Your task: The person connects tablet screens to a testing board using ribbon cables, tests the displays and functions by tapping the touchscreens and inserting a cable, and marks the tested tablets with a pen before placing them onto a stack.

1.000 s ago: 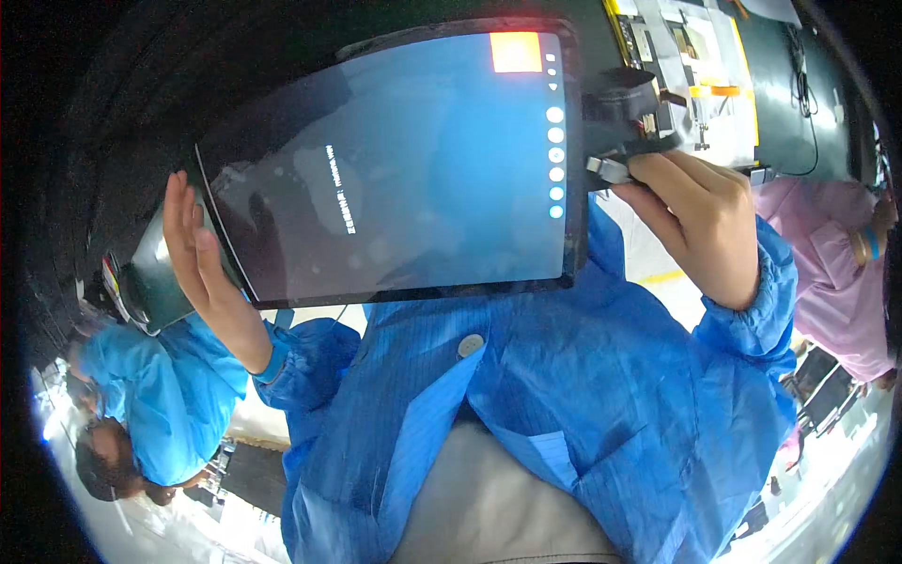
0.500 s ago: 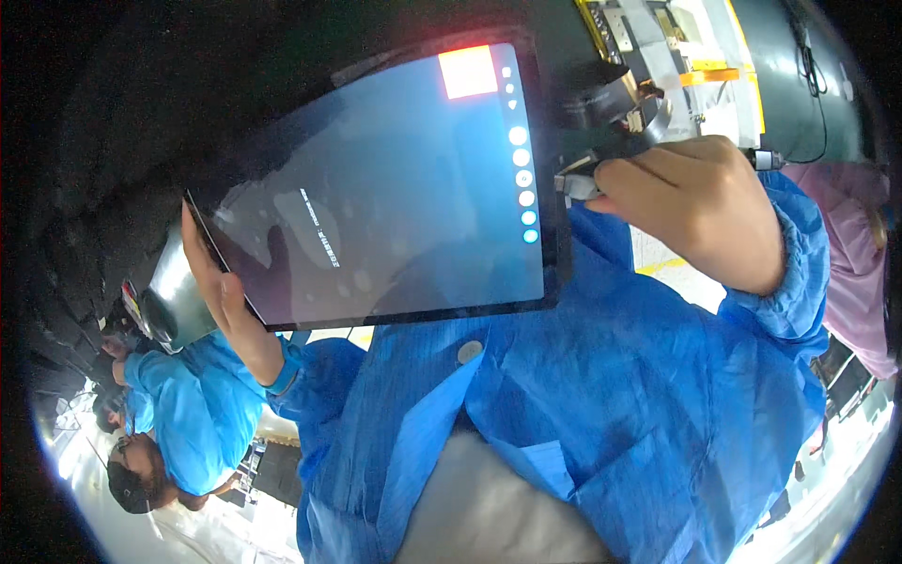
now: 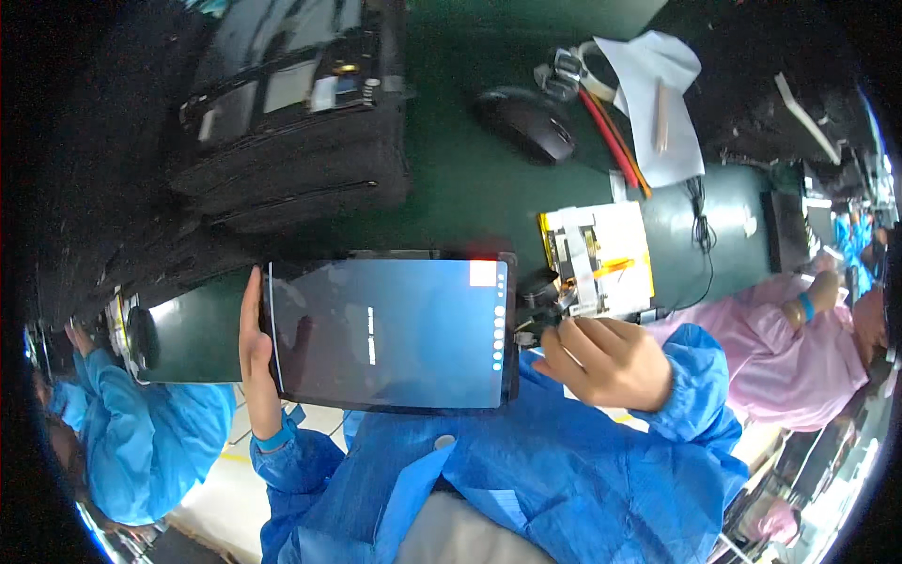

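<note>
one view only, a fisheye worn on the person's head, looking steeply down over the chest at a green bench (image 3: 470,188). it sits close: the blue sleeves fill the lower frame and the tablet (image 3: 390,334), held between the left hand (image 3: 256,348) and the right hand (image 3: 606,362), takes up the centre. straight edges bow toward the dark round rim. co-workers show at the far left and far right edges. no second view shares the scene.
</note>
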### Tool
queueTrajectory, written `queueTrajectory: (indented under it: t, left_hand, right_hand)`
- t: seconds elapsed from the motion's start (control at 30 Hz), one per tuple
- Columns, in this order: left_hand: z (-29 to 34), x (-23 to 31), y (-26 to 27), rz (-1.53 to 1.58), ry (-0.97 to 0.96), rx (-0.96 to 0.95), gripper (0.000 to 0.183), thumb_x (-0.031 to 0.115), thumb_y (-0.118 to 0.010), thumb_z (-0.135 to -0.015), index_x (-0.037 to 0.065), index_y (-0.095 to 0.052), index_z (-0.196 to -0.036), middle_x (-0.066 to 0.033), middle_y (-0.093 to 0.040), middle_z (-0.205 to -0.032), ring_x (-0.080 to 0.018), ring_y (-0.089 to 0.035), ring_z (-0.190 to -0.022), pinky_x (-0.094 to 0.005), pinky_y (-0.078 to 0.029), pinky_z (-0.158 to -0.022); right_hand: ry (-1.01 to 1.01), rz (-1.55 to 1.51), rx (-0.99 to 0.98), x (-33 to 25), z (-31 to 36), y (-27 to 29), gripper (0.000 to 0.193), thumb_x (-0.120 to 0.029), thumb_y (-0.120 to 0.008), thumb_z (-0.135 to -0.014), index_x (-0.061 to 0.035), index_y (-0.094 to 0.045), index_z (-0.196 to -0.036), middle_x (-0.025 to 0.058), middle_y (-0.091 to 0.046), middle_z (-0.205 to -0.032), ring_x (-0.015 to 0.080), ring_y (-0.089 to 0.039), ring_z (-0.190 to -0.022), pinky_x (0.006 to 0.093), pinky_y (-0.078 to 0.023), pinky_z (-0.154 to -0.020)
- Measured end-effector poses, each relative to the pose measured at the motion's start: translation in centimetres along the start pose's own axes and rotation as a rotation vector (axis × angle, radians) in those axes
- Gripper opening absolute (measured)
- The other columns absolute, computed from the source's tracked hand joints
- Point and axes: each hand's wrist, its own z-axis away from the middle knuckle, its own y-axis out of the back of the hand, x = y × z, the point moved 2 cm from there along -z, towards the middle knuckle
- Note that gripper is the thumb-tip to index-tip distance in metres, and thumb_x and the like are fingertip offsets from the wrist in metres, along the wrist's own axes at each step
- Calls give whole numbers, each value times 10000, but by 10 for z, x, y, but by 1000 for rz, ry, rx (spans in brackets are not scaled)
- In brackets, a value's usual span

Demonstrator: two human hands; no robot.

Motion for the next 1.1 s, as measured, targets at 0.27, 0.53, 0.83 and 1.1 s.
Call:
queueTrajectory:
  t: [0.27, 0.53, 0.83, 1.1]
  left_hand:
    - [15, -16, 6, 215, -142, 140, 527, 330, -310, -940, 24, -349, -1368, -139, -364, -1407, -253, -283, -1338, -350, -148, -1117]
    - [71, -44, 47, -37, -28, 317, 582, 443, -414, -883, 95, -408, -1350, -141, -415, -1374, -294, -300, -1332, -467, -158, -1104]
    - [74, -42, 47, 20, -48, 307, 588, 393, -465, -859, 61, -410, -1342, -165, -422, -1361, -293, -323, -1318, -447, -163, -1105]
    - [26, 63, -16, -452, -428, -89, 665, 253, -601, -766, -58, -373, -1308, -202, -419, -1343, -305, -374, -1277, -419, -212, -1087]
  right_hand:
    - [-223, 16, 173, 150, -60, -43, 440, -161, -635, -819, -120, -486, -1231, 133, -534, -1198, 337, -538, -1065, 395, -429, -912]
    - [-280, -147, 13, 170, -80, -66, 607, -100, -633, -824, -170, -369, -1366, 129, -458, -1315, 301, -437, -1222, 370, -387, -995]
    - [-240, -104, -16, 177, -71, -75, 645, -93, -662, -793, -161, -371, -1365, 107, -421, -1360, 283, -382, -1276, 367, -349, -1038]
    - [-247, -56, 284, 95, -60, 2, 278, -74, -655, -791, -36, -599, -1061, 123, -624, -1002, 235, -615, -834, 290, -470, -747]
